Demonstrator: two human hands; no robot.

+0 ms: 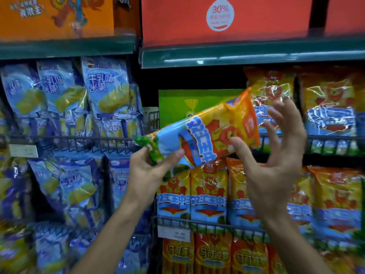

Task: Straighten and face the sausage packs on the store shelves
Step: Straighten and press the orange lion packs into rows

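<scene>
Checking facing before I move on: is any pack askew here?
Yes. One sausage pack is off the shelf, tilted diagonally, pinched at its green end by the left hand; the right hand is open beside it.

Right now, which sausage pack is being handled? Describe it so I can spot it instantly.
Look at the middle shelf on the right, with its wire front rail, just below the red boxes. In front of its gap and the green box, the held pack is gripped at its green end by the left hand. Unlike the upright packs, it lies tilted, orange end up and right.
</scene>
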